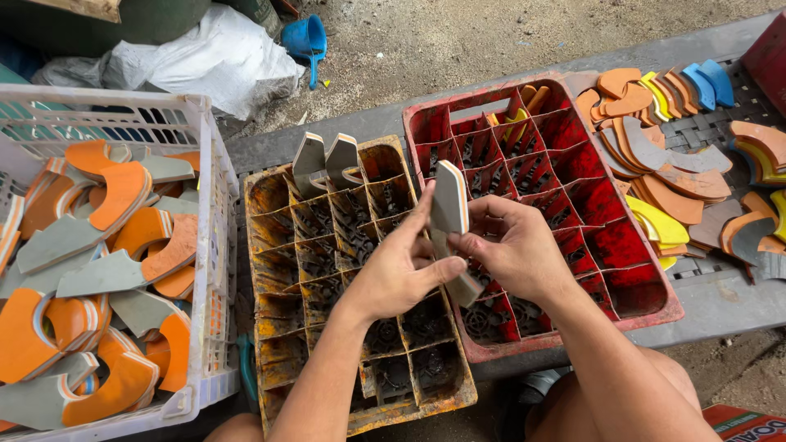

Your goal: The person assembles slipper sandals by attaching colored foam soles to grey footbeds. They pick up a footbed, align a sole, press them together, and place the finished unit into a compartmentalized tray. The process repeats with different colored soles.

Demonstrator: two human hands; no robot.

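Grip: left hand [399, 274] and right hand [516, 250] both pinch the grey curved piece [449, 199].
Piece: flat, orange-edged, upright between yellow crate [270, 245] and red crate [647, 303].
Surface: grey bench [720, 303], dirt ground beyond.

A: We note both hands, left [401, 274] and right [512, 250], meet over the seam between the yellow crate [274, 245] and the red crate [655, 307], pinching a grey foam piece [449, 200].

B: Open room for us?

A: Most yellow cells lie bare; two upright grey pieces [326, 162] block its far edge. Red cells are open except the far ones holding yellow strips [518, 115].

B: Sides?

A: The white basket [214, 245] walls the left; the loose cut-out pile [679, 147] crowds the right bench.
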